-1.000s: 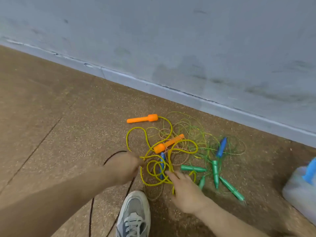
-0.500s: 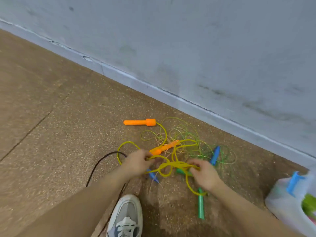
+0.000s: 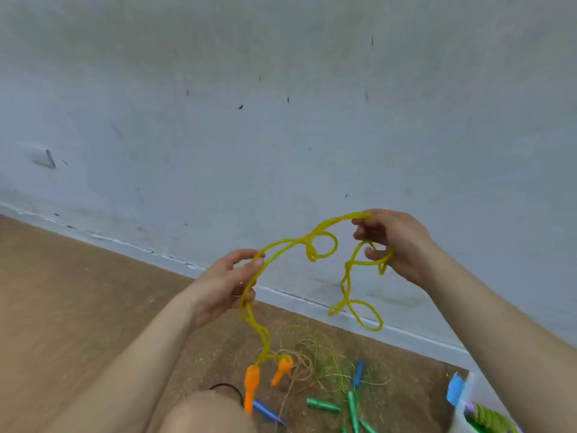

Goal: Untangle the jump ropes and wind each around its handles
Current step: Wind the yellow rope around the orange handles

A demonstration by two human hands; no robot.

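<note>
Scuffed grey wall (image 3: 281, 120), pale baseboard (image 3: 125, 245), brown speckled floor (image 3: 78, 307).

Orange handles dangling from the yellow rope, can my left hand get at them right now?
Probably, though it is busy: the left hand grips the yellow rope, and the orange handles hang below it with nothing between. It would have to let go first.
</note>
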